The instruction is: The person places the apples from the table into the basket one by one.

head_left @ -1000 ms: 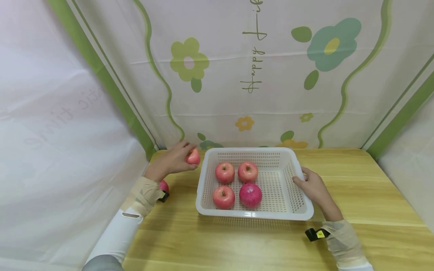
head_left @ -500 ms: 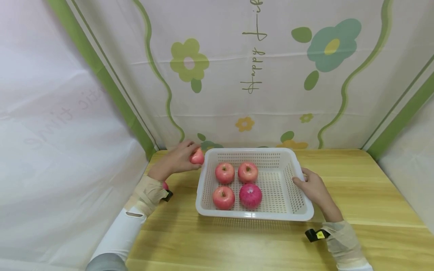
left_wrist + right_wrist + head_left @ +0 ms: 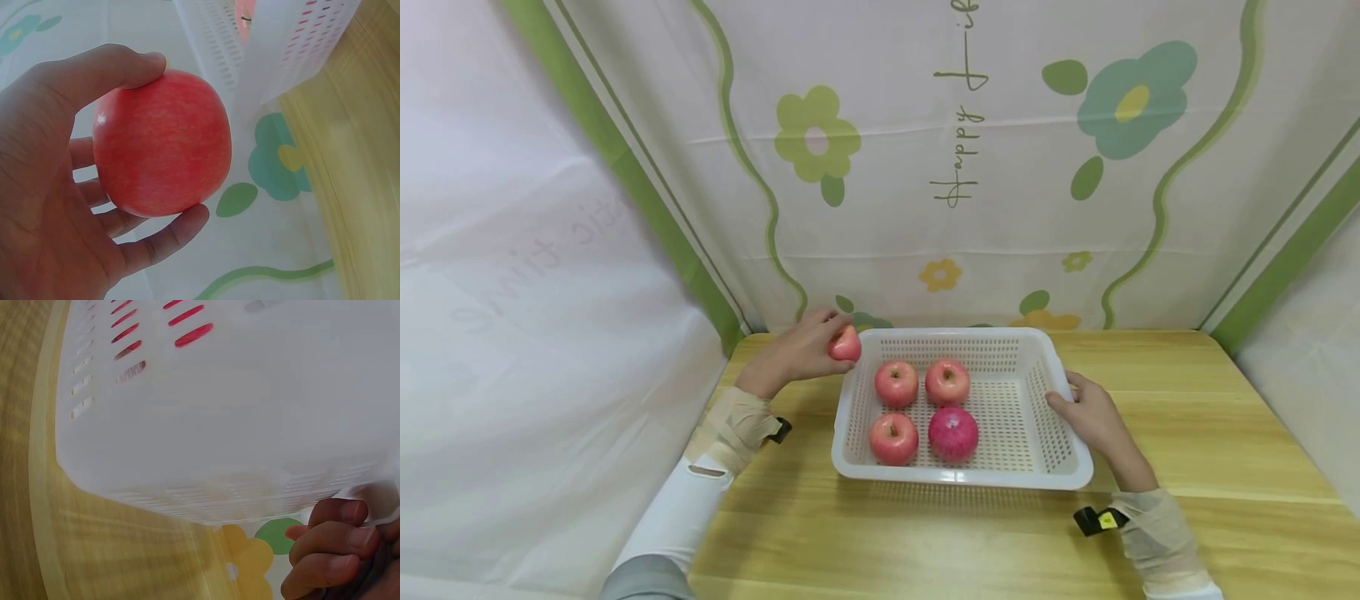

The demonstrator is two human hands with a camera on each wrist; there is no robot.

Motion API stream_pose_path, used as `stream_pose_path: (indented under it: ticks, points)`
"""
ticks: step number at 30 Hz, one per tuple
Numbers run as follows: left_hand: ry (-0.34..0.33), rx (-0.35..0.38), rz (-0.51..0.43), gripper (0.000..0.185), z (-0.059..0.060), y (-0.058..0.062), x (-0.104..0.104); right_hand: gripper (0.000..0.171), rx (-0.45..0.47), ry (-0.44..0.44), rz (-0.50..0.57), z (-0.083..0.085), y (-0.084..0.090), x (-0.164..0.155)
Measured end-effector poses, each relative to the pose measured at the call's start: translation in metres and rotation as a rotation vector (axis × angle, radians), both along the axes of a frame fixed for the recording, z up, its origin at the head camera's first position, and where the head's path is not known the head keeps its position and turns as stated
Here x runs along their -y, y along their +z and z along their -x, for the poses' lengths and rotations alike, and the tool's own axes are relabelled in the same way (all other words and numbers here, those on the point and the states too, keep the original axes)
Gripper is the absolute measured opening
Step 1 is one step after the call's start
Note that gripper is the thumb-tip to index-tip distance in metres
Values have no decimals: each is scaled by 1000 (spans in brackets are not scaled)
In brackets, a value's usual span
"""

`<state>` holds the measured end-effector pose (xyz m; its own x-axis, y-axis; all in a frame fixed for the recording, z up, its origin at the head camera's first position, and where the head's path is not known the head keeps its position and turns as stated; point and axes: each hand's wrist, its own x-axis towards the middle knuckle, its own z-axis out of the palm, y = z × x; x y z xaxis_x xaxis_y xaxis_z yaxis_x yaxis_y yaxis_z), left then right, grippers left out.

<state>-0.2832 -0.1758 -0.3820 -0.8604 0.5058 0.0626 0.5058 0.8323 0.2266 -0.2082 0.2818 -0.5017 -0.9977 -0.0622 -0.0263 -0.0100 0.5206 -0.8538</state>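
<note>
My left hand [image 3: 805,348] holds a red apple [image 3: 164,144], thumb on one side and fingers round the other. In the head view that apple overlaps the left rim of a white slotted plastic basket [image 3: 955,476]. Inside the basket are three pinkish-red apples, one at the back left [image 3: 896,383], another beside it [image 3: 947,382] and a third in front [image 3: 893,438]. A darker magenta, onion-like round thing [image 3: 953,434] lies to the right of the front apple. My right hand [image 3: 1093,415] grips the basket's right rim, its fingers curled under the edge [image 3: 328,547].
The basket is over a wooden table [image 3: 1157,417]. Behind it hangs a white curtain [image 3: 880,208] with printed flowers, close to the table's back edge. Another white sheet [image 3: 550,333] stands along the left side. Small black wrist cameras sit on both wrists.
My left hand has moved right with the apple, up to the basket's left rim. A red fruit behind the left wrist is now hidden by the arm. My right hand has kept its hold.
</note>
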Motion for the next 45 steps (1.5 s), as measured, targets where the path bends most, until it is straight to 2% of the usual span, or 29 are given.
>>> stream_pose_path:
  ticks: [10,23,29,45]
  points:
    - [-26,6,20,82,1,0,-8,67,0,-10,2,0,0,3]
    - [-80,-21,-12,74,2,0,-24,67,-10,-6,1,-1,-1,2]
    - [-83,-4,-14,75,2,0,-30,68,2,-1,2,-1,0,2]
    - [-96,-17,6,74,4,3,-48,69,11,3,5,0,0,-1]
